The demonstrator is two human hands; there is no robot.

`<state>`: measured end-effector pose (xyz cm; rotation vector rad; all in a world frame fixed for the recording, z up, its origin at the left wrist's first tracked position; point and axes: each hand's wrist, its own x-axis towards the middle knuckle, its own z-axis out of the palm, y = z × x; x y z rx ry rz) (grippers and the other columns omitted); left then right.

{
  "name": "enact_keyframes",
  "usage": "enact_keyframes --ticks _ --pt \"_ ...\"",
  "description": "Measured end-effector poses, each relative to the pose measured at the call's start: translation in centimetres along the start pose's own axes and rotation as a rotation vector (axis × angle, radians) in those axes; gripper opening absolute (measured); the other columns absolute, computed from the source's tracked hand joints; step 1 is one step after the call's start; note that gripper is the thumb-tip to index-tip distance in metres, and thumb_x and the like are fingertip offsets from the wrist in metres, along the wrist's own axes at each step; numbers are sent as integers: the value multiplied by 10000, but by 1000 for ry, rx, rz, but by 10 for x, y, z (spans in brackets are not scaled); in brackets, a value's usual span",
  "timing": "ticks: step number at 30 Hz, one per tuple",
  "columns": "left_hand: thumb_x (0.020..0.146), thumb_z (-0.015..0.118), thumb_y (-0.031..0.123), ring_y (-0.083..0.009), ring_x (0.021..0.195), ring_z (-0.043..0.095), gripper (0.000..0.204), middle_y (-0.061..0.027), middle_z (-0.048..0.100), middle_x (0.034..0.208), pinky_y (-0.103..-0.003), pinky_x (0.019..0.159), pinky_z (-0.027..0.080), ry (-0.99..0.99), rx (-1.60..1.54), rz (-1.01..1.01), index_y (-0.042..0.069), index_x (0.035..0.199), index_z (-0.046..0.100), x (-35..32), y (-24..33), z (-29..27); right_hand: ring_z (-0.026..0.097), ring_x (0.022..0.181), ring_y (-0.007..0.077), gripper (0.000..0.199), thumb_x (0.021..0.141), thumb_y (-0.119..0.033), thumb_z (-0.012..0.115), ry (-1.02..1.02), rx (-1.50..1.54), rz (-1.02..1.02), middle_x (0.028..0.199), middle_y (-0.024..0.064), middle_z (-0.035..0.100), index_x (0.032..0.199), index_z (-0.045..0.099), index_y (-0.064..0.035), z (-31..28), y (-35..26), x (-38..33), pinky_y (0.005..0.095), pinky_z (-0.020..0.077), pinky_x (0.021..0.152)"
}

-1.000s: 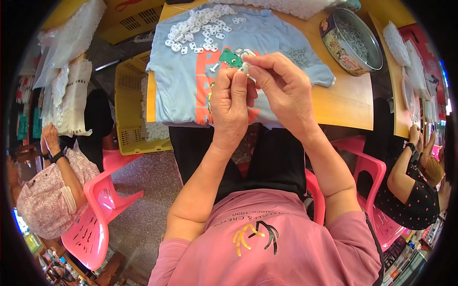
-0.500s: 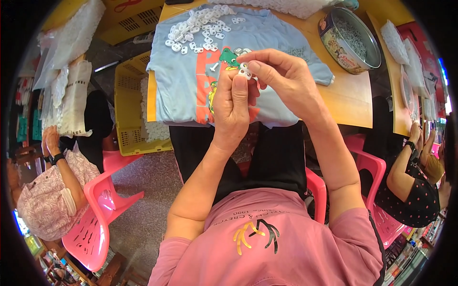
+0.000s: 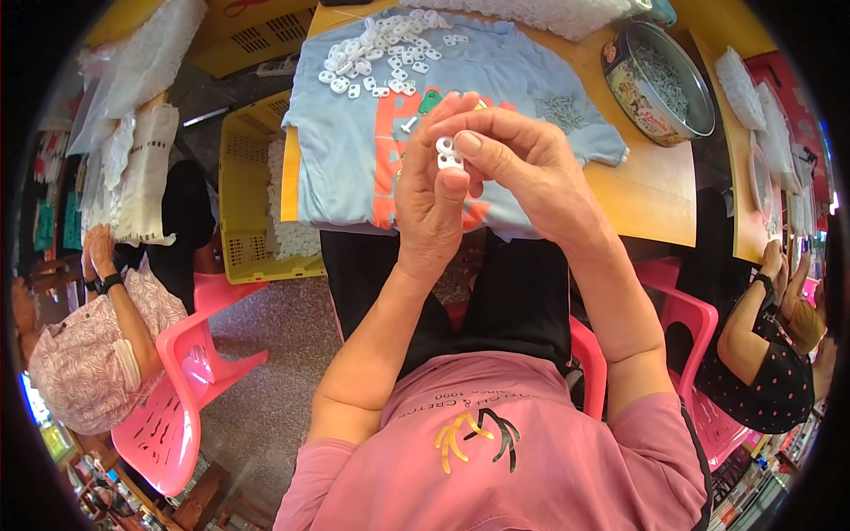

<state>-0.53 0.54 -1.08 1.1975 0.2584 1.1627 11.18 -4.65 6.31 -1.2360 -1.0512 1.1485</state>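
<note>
Above the blue cloth, a light-blue printed T-shirt [image 3: 341, 168] spread on the table, my two hands meet at a small white plastic piece with round holes [image 3: 451, 162]. My left hand [image 3: 427, 208] holds its lower part near the thumb tip, its fingers raised behind. The thumb and forefinger of my right hand [image 3: 553, 173] pinch at its upper right side. Beyond my left hand lies a small white pin-shaped part [image 3: 409, 125]. A heap of similar white plastic pieces [image 3: 376, 49] covers the shirt's far left. Small grey metal parts [image 3: 562, 111] lie to the right.
A round tin [image 3: 633, 97] of grey metal parts stands at the table's far right. Bagged white pieces [image 3: 540, 13] line the far edge. Left of the table is a yellow crate [image 3: 243, 186]. Other people sit on both sides, one near a pink chair [image 3: 181, 389].
My left fingers have straightened upward, and the white piece shows more fully between my hands. The piece and the right fingertips sit slightly lower. The whole view has shifted a little.
</note>
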Motion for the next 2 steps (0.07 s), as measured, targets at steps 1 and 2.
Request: enact_keyframes --ticks 1,2 --pt "911 567 589 -211 1161 557 803 -153 465 1444 -309 971 456 -34 -17 -60 2 1427 380 -2 0 -2 574 796 87 262 969 -205 615 12 -4 30 922 21 644 1116 686 -1 2 -1 -1 226 469 735" --pt "907 569 592 -250 1308 462 802 -146 465 1447 -290 1031 418 -63 32 -11 34 1447 368 0 -2 -5 604 854 99 262 970 -209 616 23 -9 58 945 23 649 1119 687 -6 4 -2 -3 223 487 790"
